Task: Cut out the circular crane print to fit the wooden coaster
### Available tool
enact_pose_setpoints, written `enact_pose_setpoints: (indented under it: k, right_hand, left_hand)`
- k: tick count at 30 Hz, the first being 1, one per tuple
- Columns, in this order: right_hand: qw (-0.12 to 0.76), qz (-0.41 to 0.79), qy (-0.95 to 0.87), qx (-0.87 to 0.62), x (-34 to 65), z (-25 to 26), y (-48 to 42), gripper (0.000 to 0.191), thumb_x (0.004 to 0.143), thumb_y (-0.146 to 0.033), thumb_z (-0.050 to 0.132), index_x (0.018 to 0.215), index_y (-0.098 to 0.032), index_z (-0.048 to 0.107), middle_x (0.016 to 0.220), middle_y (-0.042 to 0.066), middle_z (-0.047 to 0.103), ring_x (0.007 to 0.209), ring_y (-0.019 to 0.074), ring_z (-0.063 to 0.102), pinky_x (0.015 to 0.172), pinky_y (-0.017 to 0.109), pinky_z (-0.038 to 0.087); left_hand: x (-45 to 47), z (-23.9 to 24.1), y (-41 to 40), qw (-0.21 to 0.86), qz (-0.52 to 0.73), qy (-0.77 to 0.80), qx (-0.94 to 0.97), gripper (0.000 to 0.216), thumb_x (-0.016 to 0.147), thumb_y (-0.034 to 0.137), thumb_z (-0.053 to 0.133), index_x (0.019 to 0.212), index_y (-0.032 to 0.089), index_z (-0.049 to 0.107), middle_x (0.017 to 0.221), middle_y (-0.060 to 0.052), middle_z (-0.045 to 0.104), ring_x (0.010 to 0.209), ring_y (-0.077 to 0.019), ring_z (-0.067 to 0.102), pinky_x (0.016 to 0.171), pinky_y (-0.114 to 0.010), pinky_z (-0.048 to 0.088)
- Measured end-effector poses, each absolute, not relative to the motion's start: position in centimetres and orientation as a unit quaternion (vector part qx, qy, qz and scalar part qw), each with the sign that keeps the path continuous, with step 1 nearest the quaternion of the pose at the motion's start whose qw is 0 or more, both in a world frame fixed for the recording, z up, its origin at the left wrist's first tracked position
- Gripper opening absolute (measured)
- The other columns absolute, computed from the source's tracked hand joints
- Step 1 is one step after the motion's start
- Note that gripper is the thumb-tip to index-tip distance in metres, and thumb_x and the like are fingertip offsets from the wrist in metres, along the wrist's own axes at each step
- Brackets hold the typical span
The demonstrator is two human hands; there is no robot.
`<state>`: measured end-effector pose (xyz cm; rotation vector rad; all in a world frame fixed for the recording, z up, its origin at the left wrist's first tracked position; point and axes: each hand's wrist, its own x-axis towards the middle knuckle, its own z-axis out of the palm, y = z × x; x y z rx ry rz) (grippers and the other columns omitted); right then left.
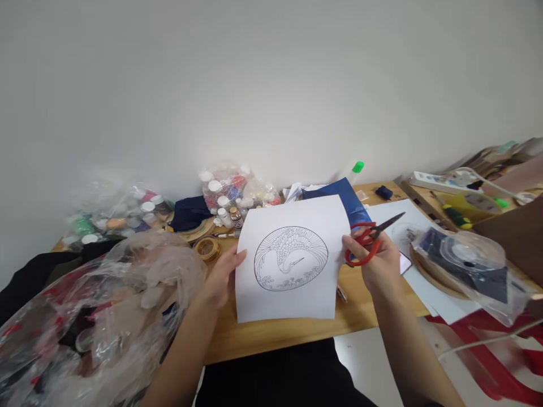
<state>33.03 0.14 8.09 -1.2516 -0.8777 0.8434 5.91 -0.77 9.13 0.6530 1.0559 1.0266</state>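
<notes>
A white sheet of paper (292, 260) printed with a round crane drawing is held up over the wooden table (263, 339). My left hand (223, 274) grips its left edge, fingers closed on the paper. My right hand (377, 263) is at the sheet's right edge and holds red-handled scissors (367, 240), whose dark blades point up and to the right, away from the paper. A blue sheet (350, 200) lies behind the white one.
Clear plastic bags (102, 305) heap at the left. Bags of small bottles and beads (231, 189) sit at the back by a tape roll (207, 247). A bagged embroidery hoop (462, 263), white papers (432, 288) and a cardboard box (515, 232) crowd the right.
</notes>
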Motion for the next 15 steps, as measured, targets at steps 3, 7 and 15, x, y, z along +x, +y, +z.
enact_pose_setpoints:
  k: [3, 7, 15]
  right_hand:
    - [0.65, 0.35, -0.403, -0.541, 33.4, 9.3, -0.8, 0.026, 0.06, -0.026, 0.083, 0.072, -0.02, 0.06, 0.068, -0.003, 0.058, 0.058, 0.0093, 0.055, 0.053, 0.021, 0.047]
    - [0.667, 0.307, -0.435, -0.521, 33.5, 11.6, -2.9, 0.023, 0.063, -0.024, 0.082, 0.071, -0.021, 0.061, 0.07, -0.002, 0.059, 0.06, 0.0104, 0.057, 0.054, 0.022, 0.049]
    - [0.628, 0.231, -0.504, -0.546, 33.0, 14.3, -3.0, 0.02, 0.069, -0.027, 0.078, 0.074, -0.022, 0.059, 0.073, -0.001, 0.061, 0.062, 0.0134, 0.059, 0.054, 0.026, 0.051]
  left_hand:
    - [6.3, 10.2, -1.3, 0.689, 0.414, 0.513, 0.302, 0.056, 0.042, 0.035, 0.089, 0.091, 0.015, 0.069, 0.09, -0.009, 0.076, 0.087, -0.0297, 0.069, 0.074, -0.036, 0.055]
    - [6.0, 12.0, -3.0, 0.632, 0.43, 0.528, 0.371, 0.055, 0.052, 0.036, 0.086, 0.101, 0.017, 0.069, 0.104, -0.009, 0.074, 0.099, -0.0296, 0.067, 0.086, -0.038, 0.054]
    - [5.8, 12.0, -2.2, 0.584, 0.428, 0.528, 0.444, 0.04, 0.068, 0.045, 0.076, 0.097, 0.017, 0.073, 0.098, -0.009, 0.076, 0.094, -0.0283, 0.069, 0.079, -0.036, 0.057]
